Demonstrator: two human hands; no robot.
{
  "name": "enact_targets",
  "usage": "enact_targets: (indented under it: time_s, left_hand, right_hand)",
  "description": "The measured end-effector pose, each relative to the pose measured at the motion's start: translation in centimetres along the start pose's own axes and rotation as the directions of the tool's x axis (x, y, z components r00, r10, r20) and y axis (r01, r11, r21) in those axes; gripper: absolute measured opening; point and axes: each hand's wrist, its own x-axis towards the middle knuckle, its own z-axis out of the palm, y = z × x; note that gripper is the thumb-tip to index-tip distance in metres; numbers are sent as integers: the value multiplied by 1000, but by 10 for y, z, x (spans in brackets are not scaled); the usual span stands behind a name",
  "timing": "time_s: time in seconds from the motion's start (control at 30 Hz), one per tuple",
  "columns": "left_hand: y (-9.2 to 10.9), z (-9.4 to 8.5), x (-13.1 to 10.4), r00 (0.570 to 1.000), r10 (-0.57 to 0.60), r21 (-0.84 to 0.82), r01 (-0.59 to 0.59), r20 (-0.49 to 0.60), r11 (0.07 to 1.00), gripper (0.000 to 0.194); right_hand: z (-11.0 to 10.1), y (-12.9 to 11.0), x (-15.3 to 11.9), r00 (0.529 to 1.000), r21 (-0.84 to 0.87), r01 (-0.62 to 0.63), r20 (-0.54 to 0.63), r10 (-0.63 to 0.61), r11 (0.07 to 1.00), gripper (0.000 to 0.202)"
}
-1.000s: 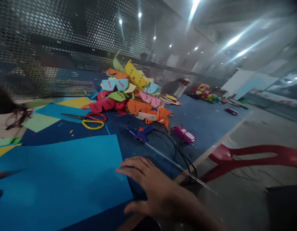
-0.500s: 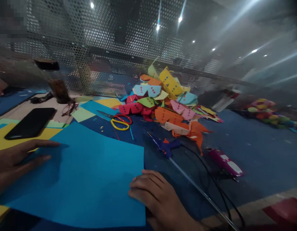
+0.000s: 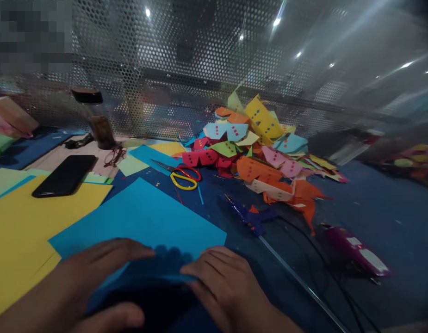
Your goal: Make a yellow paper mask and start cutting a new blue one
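Observation:
A blue paper sheet (image 3: pixel 140 212) lies before me, its near edge lifted and curled toward me, with dark shadow beneath. My left hand (image 3: pixel 96 277) is at the sheet's near left part, thumb and fingers spread apart. My right hand (image 3: pixel 222 282) pinches the raised near edge between thumb and fingers at the right. Yellow paper (image 3: pixel 19 231) lies to the left, partly under the blue sheet. Scissors (image 3: pixel 184 178) with red and yellow handles rest just beyond the blue sheet.
Behind stands a pile of coloured paper cutouts (image 3: pixel 248 143). A blue glue gun (image 3: pixel 251 217) with a long clear stick and a purple device (image 3: pixel 357 252) lie to the right. A black phone (image 3: pixel 66 175), glasses (image 3: pixel 114 155) and a jar (image 3: pixel 102 129) are at the left.
The blue sheet has turned and its near edge has come up. My left hand has moved right and nearer; my right hand now grips the lifted edge. The view has shifted left.

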Motion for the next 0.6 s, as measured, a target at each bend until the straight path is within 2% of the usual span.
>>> enact_targets:
  time_s: [0.03, 0.1, 0.23, 0.33, 0.4, 0.47, 0.53, 0.6]
  left_hand:
    - [7, 5, -1, 997, -19, -64, 24, 78, 998, 46]
    - [12, 13, 2, 980, -124, -145, 147, 157, 978, 29]
    - [-4, 21, 17, 940, -322, -210, 338, 108, 917, 31]
    - [-17, 22, 24, 908, -408, -188, 418, 93, 889, 35]
    - [-19, 23, 25, 913, -405, -143, 407, 44, 902, 39]
    - [-15, 22, 22, 950, -292, -47, 289, -111, 956, 43]
    - [-6, 22, 19, 961, -33, 110, 65, -276, 992, 48]
    - [3, 24, 18, 938, 272, 211, -228, -215, 951, 51]
  right_hand:
    - [2, 0, 3, 1000, 20, -9, -7, 9, 1000, 13]
    - [4, 3, 8, 998, 43, -65, -6, 65, 997, 16]
    - [1, 14, 11, 964, 24, -264, 31, 263, 964, 32]
    - [-1, 24, 11, 950, 45, -306, 83, 301, 951, 30]
    - [1, 31, 11, 942, 51, -325, 106, 319, 944, 30]
    - [4, 34, 12, 933, 47, -349, 108, 343, 936, 29]
    - [6, 35, 12, 931, 54, -355, 110, 348, 933, 24]
    - [8, 34, 12, 935, 62, -346, 106, 339, 936, 19]
